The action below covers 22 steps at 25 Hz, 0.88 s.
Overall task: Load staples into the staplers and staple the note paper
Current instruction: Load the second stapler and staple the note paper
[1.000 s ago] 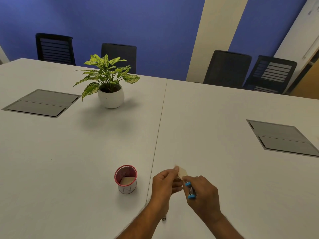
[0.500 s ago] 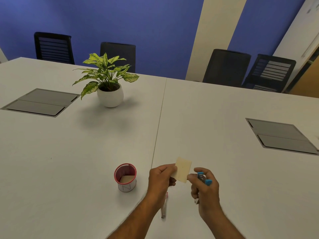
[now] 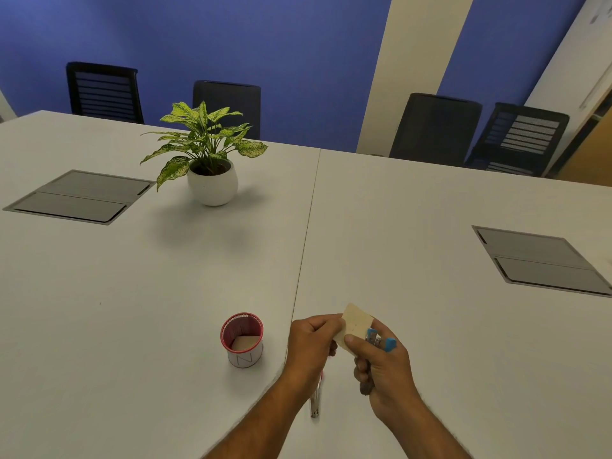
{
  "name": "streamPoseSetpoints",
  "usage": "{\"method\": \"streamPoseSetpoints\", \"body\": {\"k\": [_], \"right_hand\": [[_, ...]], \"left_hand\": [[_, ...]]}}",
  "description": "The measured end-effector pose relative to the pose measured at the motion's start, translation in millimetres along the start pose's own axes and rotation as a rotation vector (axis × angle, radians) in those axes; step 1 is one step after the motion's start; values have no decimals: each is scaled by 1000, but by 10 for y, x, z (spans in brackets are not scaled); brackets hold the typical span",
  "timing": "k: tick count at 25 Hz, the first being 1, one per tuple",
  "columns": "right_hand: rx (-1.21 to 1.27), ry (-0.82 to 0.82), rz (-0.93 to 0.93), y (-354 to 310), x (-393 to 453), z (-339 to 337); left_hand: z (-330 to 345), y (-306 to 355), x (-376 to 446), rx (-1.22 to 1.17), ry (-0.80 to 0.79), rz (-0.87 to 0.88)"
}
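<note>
From the head view, the note paper (image 3: 356, 323) is held above the tabletop (image 3: 430, 226), pinched between the left hand (image 3: 311, 342) and the right hand's (image 3: 384, 369) thumb. It looks light and floppy, best held by its edges. The right hand also grips a small blue stapler (image 3: 381, 341), largely hidden. A slim metal object (image 3: 314, 402) beneath the left wrist is hard to identify.

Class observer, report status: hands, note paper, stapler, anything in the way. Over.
Left hand pinches note paper. Right hand grips blue stapler, thumb on paper. Second stapler lies on table beneath left wrist. Nothing in the way.
</note>
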State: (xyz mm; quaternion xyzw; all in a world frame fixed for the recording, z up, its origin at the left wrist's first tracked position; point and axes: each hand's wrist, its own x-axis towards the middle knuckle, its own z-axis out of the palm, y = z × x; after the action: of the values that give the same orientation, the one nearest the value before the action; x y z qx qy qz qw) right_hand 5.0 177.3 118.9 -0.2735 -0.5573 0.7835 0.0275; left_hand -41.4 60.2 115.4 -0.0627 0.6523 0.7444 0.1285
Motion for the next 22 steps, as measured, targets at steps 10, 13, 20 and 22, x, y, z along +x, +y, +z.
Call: {"method": "streamPoseSetpoints", "body": {"k": [10,13,20,22], "right_hand": [[-31,7,52,26,72,-11],[27,51,107,59,153,-50],[-187,67,305,371,539,-319],[-333,49,330,499,624,-379]], "left_hand": [[-38,-40,50,38,-42,8],[-109,-93,102,94,-41,-15],[-424,-213,234,381,45,-33],[-517,-158,279,504,59,4]]}}
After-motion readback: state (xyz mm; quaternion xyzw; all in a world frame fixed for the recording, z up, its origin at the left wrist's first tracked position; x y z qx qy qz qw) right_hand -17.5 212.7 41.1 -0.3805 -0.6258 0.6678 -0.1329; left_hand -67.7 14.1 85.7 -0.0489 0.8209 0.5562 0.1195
